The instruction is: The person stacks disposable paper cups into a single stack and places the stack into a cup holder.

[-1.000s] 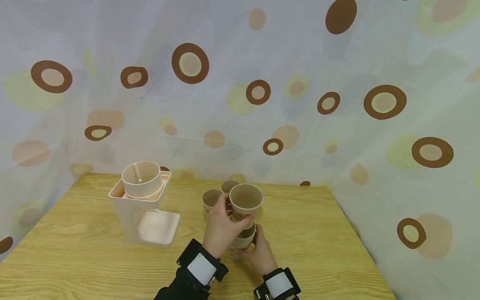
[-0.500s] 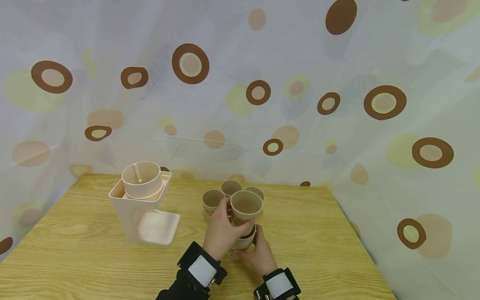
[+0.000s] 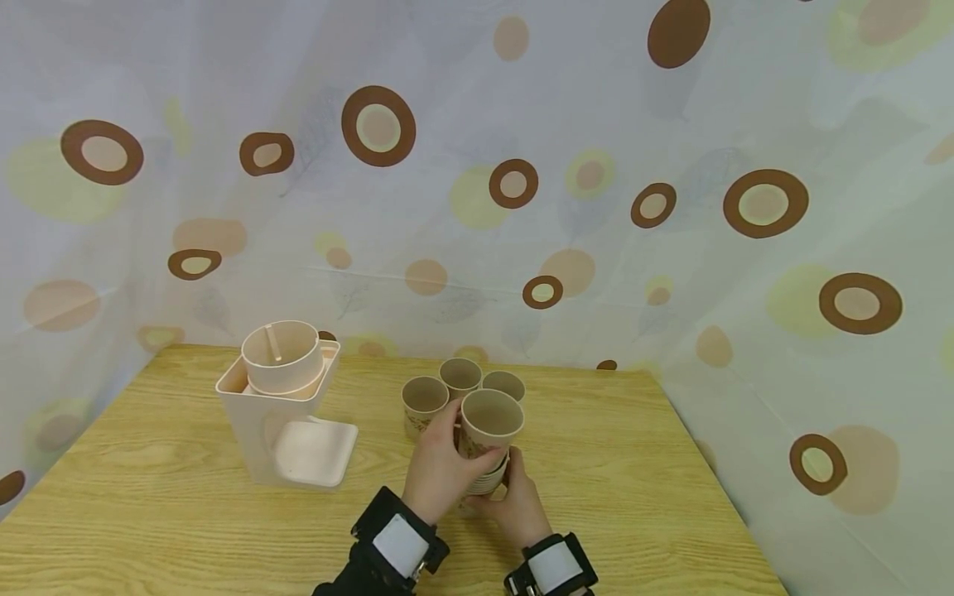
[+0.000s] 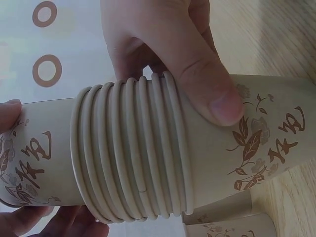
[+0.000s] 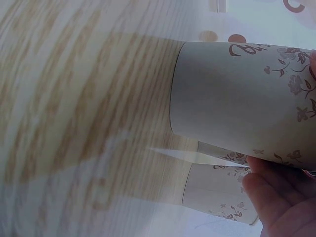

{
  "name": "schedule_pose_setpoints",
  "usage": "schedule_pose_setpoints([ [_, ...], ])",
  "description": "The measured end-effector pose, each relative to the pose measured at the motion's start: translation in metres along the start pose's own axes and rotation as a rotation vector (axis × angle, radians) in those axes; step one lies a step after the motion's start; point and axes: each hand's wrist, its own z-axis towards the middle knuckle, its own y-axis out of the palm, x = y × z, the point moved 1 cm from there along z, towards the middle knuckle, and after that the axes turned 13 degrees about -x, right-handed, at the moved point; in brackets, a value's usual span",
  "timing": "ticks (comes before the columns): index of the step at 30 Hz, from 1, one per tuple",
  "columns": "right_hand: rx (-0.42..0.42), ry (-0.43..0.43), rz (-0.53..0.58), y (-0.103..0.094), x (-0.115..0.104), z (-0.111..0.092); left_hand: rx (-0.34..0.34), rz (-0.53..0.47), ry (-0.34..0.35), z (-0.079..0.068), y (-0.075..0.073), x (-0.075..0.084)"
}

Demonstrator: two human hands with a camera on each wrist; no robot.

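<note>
A beige paper cup [image 3: 492,411] with a brown floral print stands upright, its lower end in the mouth of a stack of matching cups [image 4: 133,148]. My left hand [image 3: 437,463] grips this upper cup, thumb in front and fingers on the far side. Below it, my right hand [image 3: 517,505] holds the stack around its side, thumb across the print in the left wrist view. Several rolled rims show between the hands. The stack's bottom [image 5: 217,94] is near the wooden table; whether it touches cannot be told.
Behind the stack stand three upright paper cups: a left one [image 3: 423,406], a middle one [image 3: 460,374] and a right one [image 3: 505,385]. A cream plastic container [image 3: 257,430] with a round cup on top is at the table's left. A patterned sheet [image 3: 447,232] hangs behind.
My left hand has lowered the upper cup toward the stack, and more of the cups behind shows. My right hand has stayed around the stack.
</note>
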Motion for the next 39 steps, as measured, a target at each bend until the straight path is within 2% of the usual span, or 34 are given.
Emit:
schedule_pose_setpoints([
  [13, 0.015, -0.013, -0.03, 0.0014, 0.0004, -0.0002, -0.001, -0.039, 0.006, -0.0017, 0.0009, -0.0004],
  [17, 0.022, -0.023, -0.031, 0.0018, 0.0006, 0.0002, 0.0, -0.032, -0.007, -0.0027, 0.0014, -0.0022],
  [30, 0.019, -0.017, -0.019, 0.0012, 0.0002, 0.0, 0.041, 0.044, 0.026, -0.0011, 0.0015, -0.0089],
  [39, 0.024, -0.014, -0.007, 0.0004, -0.0015, 0.0004, 0.028, 0.016, 0.007, -0.0013, 0.003, -0.0096],
])
